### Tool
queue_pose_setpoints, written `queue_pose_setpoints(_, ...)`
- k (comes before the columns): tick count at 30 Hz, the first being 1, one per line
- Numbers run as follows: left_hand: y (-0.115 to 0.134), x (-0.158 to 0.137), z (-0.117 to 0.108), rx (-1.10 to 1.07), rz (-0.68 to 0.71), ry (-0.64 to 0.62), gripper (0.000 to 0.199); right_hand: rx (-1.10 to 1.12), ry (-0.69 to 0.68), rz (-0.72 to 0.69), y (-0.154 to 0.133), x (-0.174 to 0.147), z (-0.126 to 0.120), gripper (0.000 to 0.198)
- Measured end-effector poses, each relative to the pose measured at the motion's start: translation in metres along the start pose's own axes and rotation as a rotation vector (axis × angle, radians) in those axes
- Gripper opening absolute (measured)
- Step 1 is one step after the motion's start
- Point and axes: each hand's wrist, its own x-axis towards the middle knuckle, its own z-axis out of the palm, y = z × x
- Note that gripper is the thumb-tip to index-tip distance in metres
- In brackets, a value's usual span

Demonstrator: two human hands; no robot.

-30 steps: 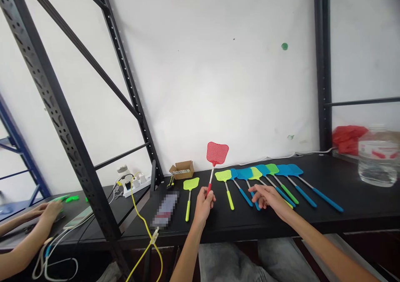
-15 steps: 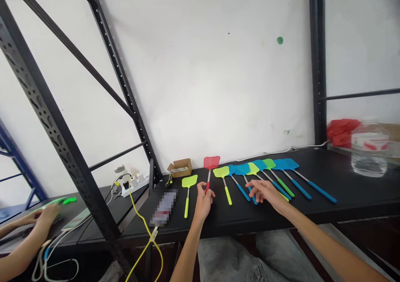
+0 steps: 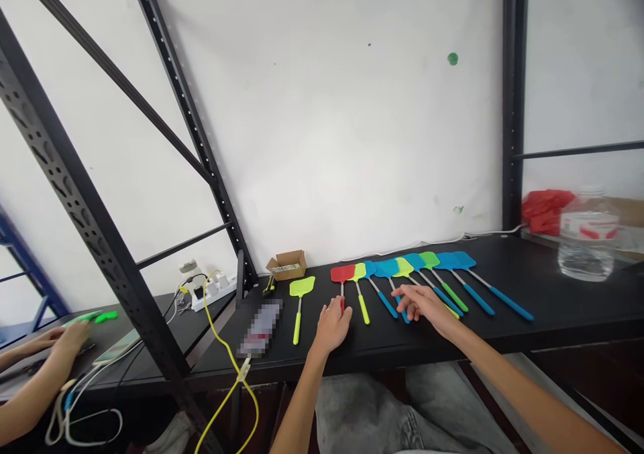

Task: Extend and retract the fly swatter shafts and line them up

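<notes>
A red fly swatter (image 3: 343, 273) lies on the black shelf, its head overlapping the edge of a yellow one (image 3: 363, 306). My left hand (image 3: 332, 326) is closed around the red handle, which it partly hides. Over the handles of the blue fly swatters (image 3: 386, 304) hovers my right hand (image 3: 422, 304), fingers loosely bent and apart, holding nothing; whether it touches a handle cannot be told. Several blue, yellow and green swatters fan out in an overlapping row to the right. Apart from them, a yellow-green swatter (image 3: 297, 320) lies left of my left hand.
A small open cardboard box (image 3: 288, 266) stands by the wall, near a pixelated phone-like object (image 3: 260, 328) with a yellow cable (image 3: 224, 347). A power strip (image 3: 214, 293) is farther left. Another person's hands (image 3: 70, 340) work at far left. A clear water jug (image 3: 587, 239) stands right.
My left hand has lowered the red fly swatter onto the shelf and moved it right, against the yellow one. My right hand stays over the blue handles. The view has shifted slightly.
</notes>
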Motion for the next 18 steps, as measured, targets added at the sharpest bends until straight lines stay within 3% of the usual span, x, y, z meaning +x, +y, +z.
queue_pose_setpoints(6, -0.003, 0.001, 0.002, 0.064, 0.034, 0.001, 0.053, -0.013, -0.005, -0.007, -0.001, -0.001, 0.0, 0.056)
queue_pose_setpoints(11, -0.015, 0.006, -0.027, 0.306, -0.012, 0.165, 0.053, -0.047, -0.013, -0.033, 0.0, 0.0, -0.001, 0.056)
queue_pose_setpoints(15, -0.037, 0.007, -0.055, 0.532, -0.217, 0.262, 0.054, -0.054, -0.013, -0.04, 0.002, 0.001, -0.002, 0.054)
queue_pose_setpoints(18, -0.05, 0.003, -0.059, 0.669, -0.32, 0.244, 0.057, -0.049, -0.009, -0.035, 0.001, 0.001, -0.003, 0.054)
